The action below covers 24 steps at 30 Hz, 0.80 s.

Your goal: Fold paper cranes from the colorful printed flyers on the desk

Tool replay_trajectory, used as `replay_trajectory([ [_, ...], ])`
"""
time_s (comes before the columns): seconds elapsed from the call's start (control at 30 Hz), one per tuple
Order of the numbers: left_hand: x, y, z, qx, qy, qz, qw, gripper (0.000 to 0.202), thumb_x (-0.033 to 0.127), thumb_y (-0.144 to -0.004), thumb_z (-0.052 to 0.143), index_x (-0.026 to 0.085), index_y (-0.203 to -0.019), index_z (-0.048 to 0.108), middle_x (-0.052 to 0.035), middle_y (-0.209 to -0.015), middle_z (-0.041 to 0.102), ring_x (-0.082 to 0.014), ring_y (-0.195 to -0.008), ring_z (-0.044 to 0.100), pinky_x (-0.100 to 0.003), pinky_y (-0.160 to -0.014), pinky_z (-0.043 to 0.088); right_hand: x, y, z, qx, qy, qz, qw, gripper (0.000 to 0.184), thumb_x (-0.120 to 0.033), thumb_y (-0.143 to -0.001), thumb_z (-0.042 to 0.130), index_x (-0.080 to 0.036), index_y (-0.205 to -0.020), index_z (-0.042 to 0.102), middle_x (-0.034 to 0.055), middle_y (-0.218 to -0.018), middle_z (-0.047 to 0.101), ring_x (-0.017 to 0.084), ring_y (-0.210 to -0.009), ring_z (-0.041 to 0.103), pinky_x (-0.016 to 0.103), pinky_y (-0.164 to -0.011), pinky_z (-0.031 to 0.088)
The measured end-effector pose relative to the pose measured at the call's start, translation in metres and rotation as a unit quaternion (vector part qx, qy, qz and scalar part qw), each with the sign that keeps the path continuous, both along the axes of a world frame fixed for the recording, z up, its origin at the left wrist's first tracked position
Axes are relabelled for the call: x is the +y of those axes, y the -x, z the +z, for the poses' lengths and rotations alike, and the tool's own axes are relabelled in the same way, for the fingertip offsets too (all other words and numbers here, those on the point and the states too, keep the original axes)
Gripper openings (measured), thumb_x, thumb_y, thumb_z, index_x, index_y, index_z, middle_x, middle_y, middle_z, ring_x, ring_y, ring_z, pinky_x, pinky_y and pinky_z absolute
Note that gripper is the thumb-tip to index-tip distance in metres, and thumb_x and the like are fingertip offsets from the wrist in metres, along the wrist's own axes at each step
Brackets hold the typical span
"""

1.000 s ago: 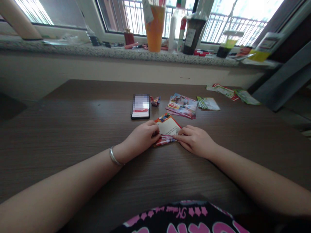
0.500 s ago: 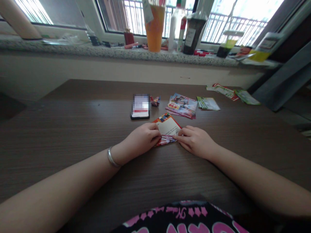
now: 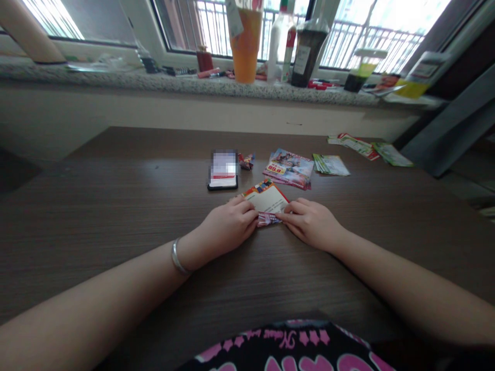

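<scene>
Left hand (image 3: 234, 222) grips the folded leaflet (image 3: 269, 200) by its left edge, right hand (image 3: 312, 224) by its right, on the worktop (image 3: 240, 299)

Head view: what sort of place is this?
Probably a room in a home, though a dormitory can't be ruled out: a broad table stands below a window, and an orange drink is among the bottles along the speckled sill.
</scene>
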State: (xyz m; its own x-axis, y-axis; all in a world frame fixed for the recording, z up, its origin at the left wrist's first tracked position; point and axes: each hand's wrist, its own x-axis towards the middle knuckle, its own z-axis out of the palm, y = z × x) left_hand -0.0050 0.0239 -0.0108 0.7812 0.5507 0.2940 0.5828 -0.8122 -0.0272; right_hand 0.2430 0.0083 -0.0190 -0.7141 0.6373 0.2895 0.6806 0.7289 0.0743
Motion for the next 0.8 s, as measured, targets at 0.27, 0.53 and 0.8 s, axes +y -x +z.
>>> replay_trajectory([
  [0.27,-0.0014,-0.0025,-0.0064,0.023,-0.030,-0.024,0.999,0.025,0.020,-0.095,0.044,0.012,-0.109,0.063,-0.0130,-0.104,0.065,-0.0247,-0.101,0.060,-0.040,-0.089,0.051,0.0033,-0.0005,0.0006,-0.011,-0.010,-0.016,1.000,0.029,-0.028,-0.095,0.047,-0.024,-0.115,0.067,0.0084,-0.096,0.065,0.020,-0.084,0.054,0.031,-0.072,0.044],
  [0.53,-0.0012,-0.0008,-0.0078,0.029,-0.016,-0.021,0.999,0.027,0.020,-0.096,0.042,0.013,-0.113,0.062,-0.0134,-0.106,0.063,-0.0262,-0.105,0.058,-0.041,-0.090,0.051,0.0013,-0.0003,0.0011,-0.038,-0.030,-0.023,0.999,0.029,-0.030,-0.096,0.045,-0.024,-0.115,0.067,0.0073,-0.094,0.066,0.019,-0.084,0.055,0.030,-0.069,0.043],
  [0.8,-0.0017,-0.0019,-0.0067,0.022,-0.021,-0.017,0.999,0.026,0.019,-0.095,0.044,0.015,-0.111,0.063,-0.0121,-0.107,0.062,-0.0262,-0.108,0.056,-0.041,-0.092,0.049,0.0007,0.0002,0.0010,-0.036,-0.026,-0.031,0.999,0.030,-0.031,-0.097,0.043,-0.025,-0.115,0.066,0.0064,-0.094,0.065,0.019,-0.082,0.054,0.030,-0.068,0.042],
])
